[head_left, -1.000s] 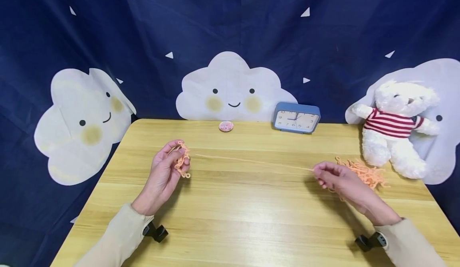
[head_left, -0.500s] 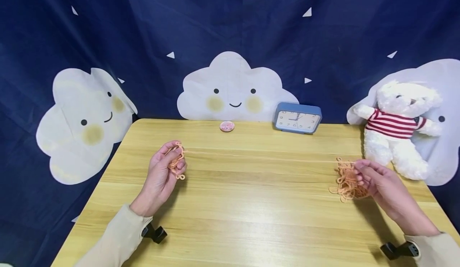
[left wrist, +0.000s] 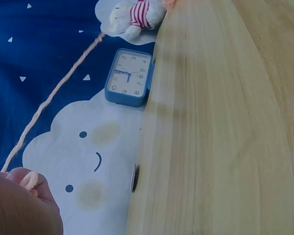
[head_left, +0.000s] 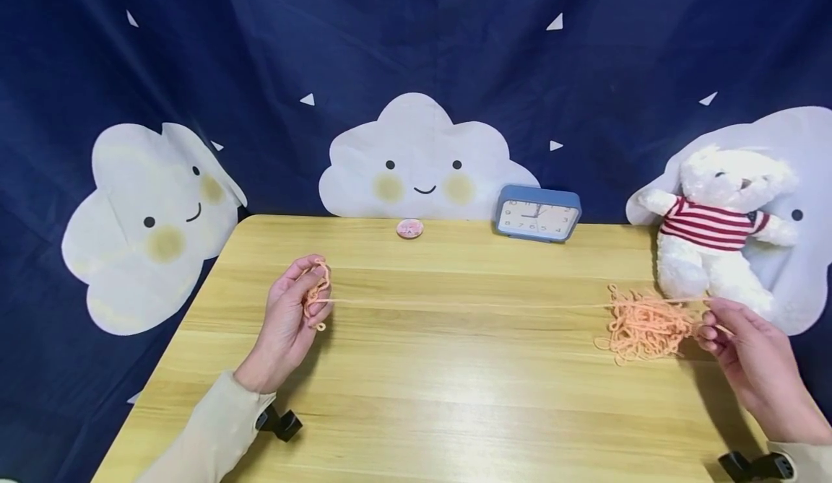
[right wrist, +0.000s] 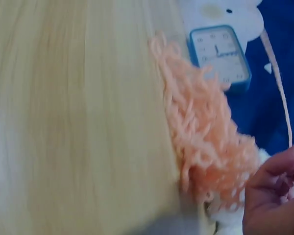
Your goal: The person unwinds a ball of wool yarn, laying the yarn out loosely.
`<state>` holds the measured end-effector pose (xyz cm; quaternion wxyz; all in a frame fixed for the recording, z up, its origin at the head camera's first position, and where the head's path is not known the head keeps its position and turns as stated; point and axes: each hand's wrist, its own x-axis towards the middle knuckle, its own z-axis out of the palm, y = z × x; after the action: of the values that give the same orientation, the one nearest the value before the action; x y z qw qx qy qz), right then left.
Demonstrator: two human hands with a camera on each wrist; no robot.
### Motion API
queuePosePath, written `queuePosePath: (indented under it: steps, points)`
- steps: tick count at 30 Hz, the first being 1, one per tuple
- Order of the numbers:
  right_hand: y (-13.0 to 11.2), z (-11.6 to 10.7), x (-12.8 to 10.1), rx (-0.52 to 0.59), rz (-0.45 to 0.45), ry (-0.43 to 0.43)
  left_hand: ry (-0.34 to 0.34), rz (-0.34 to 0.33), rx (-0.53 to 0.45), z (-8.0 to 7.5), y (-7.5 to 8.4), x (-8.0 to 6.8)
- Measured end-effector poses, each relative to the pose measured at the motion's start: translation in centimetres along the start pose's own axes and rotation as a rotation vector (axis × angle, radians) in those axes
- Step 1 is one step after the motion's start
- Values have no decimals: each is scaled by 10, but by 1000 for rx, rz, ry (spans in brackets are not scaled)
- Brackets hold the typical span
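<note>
Left hand [head_left: 295, 308] raised over the left half of the bench [head_left: 442, 396], fingers curled round a small bundle of wound orange yarn [head_left: 316, 292]. Single strand [head_left: 468, 304] stretched taut from that bundle across the bench toward the right edge, apparently just above the surface. Right hand [head_left: 747, 346] near the right edge, thumb and fingertips pinching the strand just past the loose yarn pile [head_left: 643, 324]; remaining fingers loosely curled. Pile lying on the bench close to the right edge, tangled and kinked, in front of the white teddy bear [head_left: 718, 227] seated at the far right corner. Blue alarm clock [head_left: 537, 213] standing at the far edge, right of centre; small pink round object [head_left: 409, 228] at the far edge near centre. Dark blue backdrop with cloud faces [head_left: 422, 162] behind. Left wrist view: strand [left wrist: 54, 93] running out from the fingers toward the bear. Right wrist view: pile [right wrist: 201, 132] blurred, fingers [right wrist: 274, 196] beside it. Risks, as judged: strand passing over the tangled pile, so a pull likely to catch a loop and drag the whole pile, or tighten a knot; excess tension likely to slip turns off the left-hand bundle; pile near the right edge, liable to slide off.
</note>
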<state>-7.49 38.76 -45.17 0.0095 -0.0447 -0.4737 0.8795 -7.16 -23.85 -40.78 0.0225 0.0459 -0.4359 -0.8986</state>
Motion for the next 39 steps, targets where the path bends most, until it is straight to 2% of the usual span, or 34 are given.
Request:
queuePosePath:
  steps: [6, 10, 12, 17, 21, 23, 27, 30, 34, 39]
  points:
    - [-4, -19, 3, -76, 24, 82, 13, -6, 13, -1, 1, -1]
    - [-6, -23, 5, -115, 63, 155, 46, -1, 30, -2, 2, -1]
    - [-6, -23, 6, -168, 98, 189, 57, -4, 31, -2, 1, 0]
    - [-3, -25, 8, -325, 186, 138, 65, -18, 26, 0, 0, 0]
    - [0, -28, 10, -373, 221, 107, 62, -22, 14, 2, -1, 1]
    - [1, -29, 10, -363, 231, 99, 59, -21, 7, 3, -1, 2]
    - [2, -27, 7, -326, 219, 98, 62, -21, 7, 6, -2, 4]
    - [2, -20, 4, -309, 168, 132, 56, -16, -1, 7, -3, 5]
    - [1, -4, -3, -301, 84, 206, 48, -3, -28, 8, -3, 5]
    - [2, 20, -11, -203, -7, 283, 41, -8, -61, 9, -3, 6]
